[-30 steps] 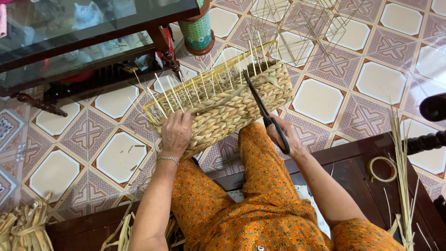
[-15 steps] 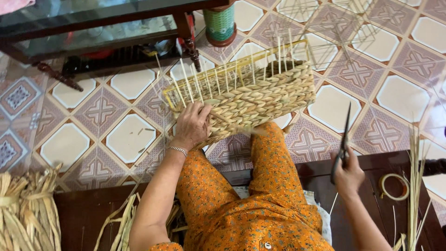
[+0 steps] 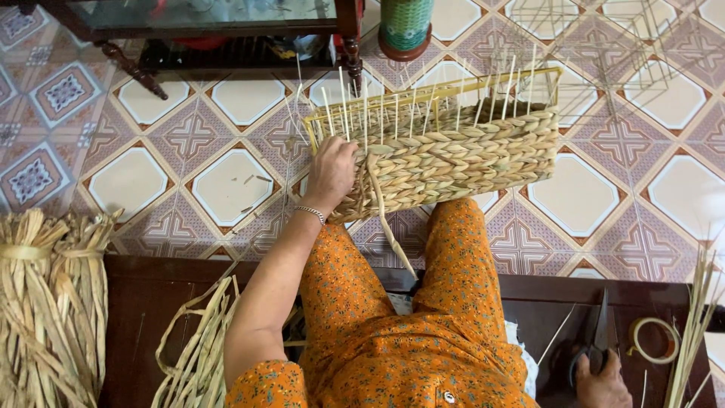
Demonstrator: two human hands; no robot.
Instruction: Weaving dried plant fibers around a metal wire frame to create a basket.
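Observation:
A half-woven straw basket (image 3: pixel 453 155) with upright wire ribs rests against my knees in orange patterned trousers. My left hand (image 3: pixel 331 175) grips its left end, fingers curled over the woven wall. A loose braided strand (image 3: pixel 389 227) hangs from the basket toward my lap. My right hand (image 3: pixel 602 381) is low at the bottom right on the dark wooden bench, its fingers in the handles of black scissors (image 3: pixel 602 332) that lie on the bench with blades pointing away from me.
Bundles of dried straw (image 3: pixel 49 302) lie at the left, more strands (image 3: pixel 200 347) by my left elbow. A tape roll (image 3: pixel 654 340) and thin reeds (image 3: pixel 691 325) sit at the right. A glass-topped table (image 3: pixel 211 23), a green woven cylinder (image 3: pixel 405 26) and wire frames (image 3: pixel 604 45) stand beyond on the patterned tile floor.
My right hand has carried the scissors from the basket's front down to the bench at my right. My left hand stays on the basket's left end. The view has shifted.

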